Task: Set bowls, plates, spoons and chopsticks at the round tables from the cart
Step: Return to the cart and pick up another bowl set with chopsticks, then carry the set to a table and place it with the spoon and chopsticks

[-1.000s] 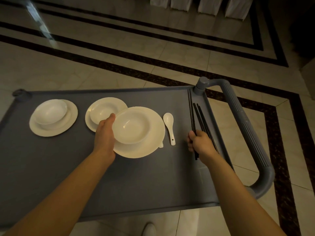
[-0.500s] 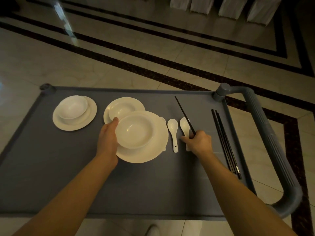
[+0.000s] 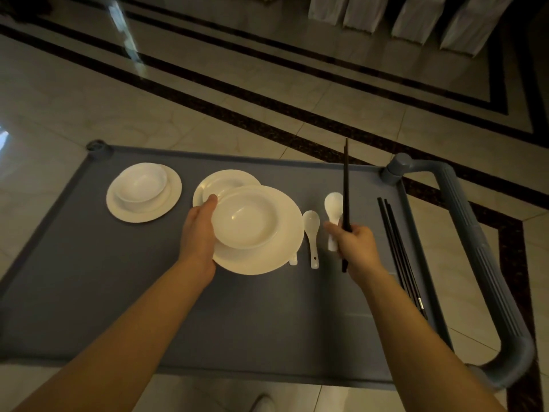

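In the head view I am at the gathering step, collecting one place setting off the cart (image 3: pixel 118 292). No round table is in sight.

My left hand (image 3: pixel 197 236), at the centre of the frame, has its grip on the near plate (image 3: pixel 276 257). The thumb lies over the edge against the rim of the bowl (image 3: pixel 246 223) that sits on it, and the other fingers are hidden beneath. The plate overlaps the rear plate-and-bowl set (image 3: pixel 221 181) and looks raised off the cart, though I cannot be sure.

My right hand (image 3: pixel 356 245), right of centre, is curled round the black chopsticks (image 3: pixel 345 179), which point toward the top of the picture. One finger juts out to the left. That hand covers the handle of the right spoon (image 3: pixel 333 203); I cannot tell whether it touches it.

The left spoon (image 3: pixel 311 224) lies just beside the plate. A third spoon handle (image 3: pixel 293 261) peeks out from under the plate's lower right edge. The spare chopsticks (image 3: pixel 398 248) lie along the cart's right edge, by the cart handle (image 3: pixel 475 248). A far plate-and-bowl set (image 3: pixel 144 193) rests left of centre.

I judge that a spoon comes next. My free fingers must pinch it without loosening the chopsticks, while my left grip holds the plate level so the bowl does not slide. Then everything has to be carried to a table.
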{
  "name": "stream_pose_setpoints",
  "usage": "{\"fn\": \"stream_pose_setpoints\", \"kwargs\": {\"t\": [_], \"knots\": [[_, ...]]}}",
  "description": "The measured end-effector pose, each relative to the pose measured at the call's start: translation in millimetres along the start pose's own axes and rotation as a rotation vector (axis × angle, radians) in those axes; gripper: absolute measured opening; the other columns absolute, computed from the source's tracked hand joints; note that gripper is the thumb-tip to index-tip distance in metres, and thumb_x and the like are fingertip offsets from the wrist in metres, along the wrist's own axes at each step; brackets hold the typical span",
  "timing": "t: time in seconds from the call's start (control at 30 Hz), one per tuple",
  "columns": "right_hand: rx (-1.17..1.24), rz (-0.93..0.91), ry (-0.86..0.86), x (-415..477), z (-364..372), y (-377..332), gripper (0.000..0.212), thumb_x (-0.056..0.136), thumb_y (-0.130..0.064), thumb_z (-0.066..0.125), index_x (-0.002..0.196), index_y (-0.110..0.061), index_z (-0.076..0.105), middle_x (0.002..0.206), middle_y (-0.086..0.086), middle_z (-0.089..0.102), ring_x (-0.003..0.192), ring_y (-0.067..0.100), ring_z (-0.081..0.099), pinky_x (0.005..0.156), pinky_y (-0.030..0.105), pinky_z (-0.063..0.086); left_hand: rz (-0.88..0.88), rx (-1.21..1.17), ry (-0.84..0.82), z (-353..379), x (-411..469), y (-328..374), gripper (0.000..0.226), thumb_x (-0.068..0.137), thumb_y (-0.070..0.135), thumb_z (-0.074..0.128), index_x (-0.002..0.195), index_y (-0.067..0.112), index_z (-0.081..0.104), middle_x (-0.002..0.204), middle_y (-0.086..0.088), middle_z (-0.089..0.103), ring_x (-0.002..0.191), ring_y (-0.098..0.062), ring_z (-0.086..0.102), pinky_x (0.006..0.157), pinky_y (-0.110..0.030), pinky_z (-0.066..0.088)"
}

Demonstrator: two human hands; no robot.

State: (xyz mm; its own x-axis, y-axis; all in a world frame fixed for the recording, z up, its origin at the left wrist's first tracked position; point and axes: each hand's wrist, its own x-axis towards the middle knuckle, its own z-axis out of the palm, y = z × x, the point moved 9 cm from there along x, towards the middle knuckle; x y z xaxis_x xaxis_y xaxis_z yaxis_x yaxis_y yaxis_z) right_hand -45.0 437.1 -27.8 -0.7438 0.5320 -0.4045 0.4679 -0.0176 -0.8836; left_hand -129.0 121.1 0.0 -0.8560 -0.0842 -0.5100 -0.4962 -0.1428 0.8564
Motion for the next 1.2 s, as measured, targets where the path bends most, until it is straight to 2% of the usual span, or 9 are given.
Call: {"fn": "stream_pose_setpoints", "kwargs": {"t": [0.23, 0.37, 0.47, 0.57, 0.7, 0.8, 0.93, 1.07, 1.2], "knots": [[0.223, -0.140, -0.200, -66, 51, -97, 0.032, 0.086, -0.030, 0.077, 0.094, 0.001, 0.072, 0.059, 0.001, 0.057, 0.046, 0.009, 0.046, 0.043, 0.022, 0.039, 0.037, -0.067, -0.009, -27, -17, 47, 0.053, 0.077, 0.065, 0.059, 0.119, 0.034, 0.065, 0.116, -0.003, 0.071, 0.106, -0.029, 0.067, 0.095, -0.053, 0.052], [0.229, -0.199, -0.304, -106, 96, -143, 0.026, 0.087, -0.027, 0.077, 0.074, -0.008, 0.066, 0.052, -0.002, 0.048, 0.042, 0.010, 0.034, 0.041, 0.024, 0.030, 0.083, -0.145, -0.019, -64, -30, 87, 0.035, 0.081, 0.060, 0.057, 0.096, 0.034, 0.074, 0.108, -0.006, 0.075, 0.105, -0.034, 0.067, 0.096, -0.055, 0.051], [0.225, -0.207, -0.365, -132, 131, -169, 0.025, 0.085, -0.027, 0.078, 0.082, -0.004, 0.068, 0.055, 0.001, 0.048, 0.043, 0.011, 0.033, 0.041, 0.023, 0.029, 0.134, -0.157, 0.006, -103, -40, 118, 0.044, 0.081, 0.058, 0.056, 0.106, 0.026, 0.073, 0.109, -0.010, 0.074, 0.102, -0.035, 0.068, 0.083, -0.047, 0.055], [0.205, -0.239, -0.424, -162, 175, -199, 0.023, 0.085, -0.025, 0.078, 0.084, -0.005, 0.067, 0.054, 0.001, 0.049, 0.044, 0.010, 0.034, 0.041, 0.022, 0.031, 0.207, -0.152, 0.048, -155, -56, 157, 0.042, 0.073, 0.059, 0.058, 0.095, 0.027, 0.075, 0.102, -0.011, 0.076, 0.095, -0.035, 0.071, 0.076, -0.045, 0.056], [0.199, -0.290, -0.521, -209, 242, -238, 0.020, 0.087, -0.023, 0.077, 0.081, -0.006, 0.067, 0.051, -0.003, 0.057, 0.038, 0.006, 0.044, 0.038, 0.019, 0.036, 0.284, -0.215, 0.183, -239, -79, 200, 0.062, 0.070, 0.056, 0.064, 0.120, 0.020, 0.065, 0.108, -0.010, 0.073, 0.096, -0.033, 0.070, 0.081, -0.049, 0.059], [0.162, -0.321, -0.586, -246, 291, -263, 0.020, 0.085, -0.023, 0.078, 0.087, -0.004, 0.071, 0.058, 0.001, 0.063, 0.042, 0.007, 0.049, 0.040, 0.019, 0.039, 0.369, -0.258, 0.285, -300, -104, 226, 0.058, 0.074, 0.053, 0.063, 0.121, 0.020, 0.063, 0.107, -0.010, 0.073, 0.094, -0.032, 0.070, 0.075, -0.045, 0.059], [0.163, -0.357, -0.719, -294, 355, -288, 0.020, 0.086, -0.020, 0.077, 0.085, -0.003, 0.067, 0.053, 0.000, 0.051, 0.040, 0.008, 0.035, 0.039, 0.022, 0.030, 0.443, -0.306, 0.424, -375, -143, 250, 0.058, 0.073, 0.051, 0.062, 0.121, 0.017, 0.064, 0.107, -0.013, 0.072, 0.095, -0.033, 0.069, 0.070, -0.041, 0.056], [0.145, -0.357, -0.896, -346, 415, -303, 0.018, 0.085, -0.019, 0.078, 0.079, -0.006, 0.067, 0.055, 0.002, 0.051, 0.040, 0.008, 0.034, 0.038, 0.022, 0.027, 0.472, -0.399, 0.573, -443, -187, 253, 0.057, 0.076, 0.050, 0.067, 0.119, 0.012, 0.064, 0.111, -0.015, 0.071, 0.100, -0.035, 0.068, 0.085, -0.052, 0.056], [0.084, -0.411, -1.082, -411, 464, -313, 0.025, 0.084, -0.020, 0.079, 0.068, -0.010, 0.063, 0.045, -0.004, 0.050, 0.037, 0.007, 0.036, 0.037, 0.021, 0.029, 0.502, -0.448, 0.775, -507, -246, 243, 0.045, 0.089, 0.043, 0.066, 0.121, 0.011, 0.064, 0.114, -0.015, 0.070, 0.099, -0.034, 0.068, 0.086, -0.051, 0.055]]}}
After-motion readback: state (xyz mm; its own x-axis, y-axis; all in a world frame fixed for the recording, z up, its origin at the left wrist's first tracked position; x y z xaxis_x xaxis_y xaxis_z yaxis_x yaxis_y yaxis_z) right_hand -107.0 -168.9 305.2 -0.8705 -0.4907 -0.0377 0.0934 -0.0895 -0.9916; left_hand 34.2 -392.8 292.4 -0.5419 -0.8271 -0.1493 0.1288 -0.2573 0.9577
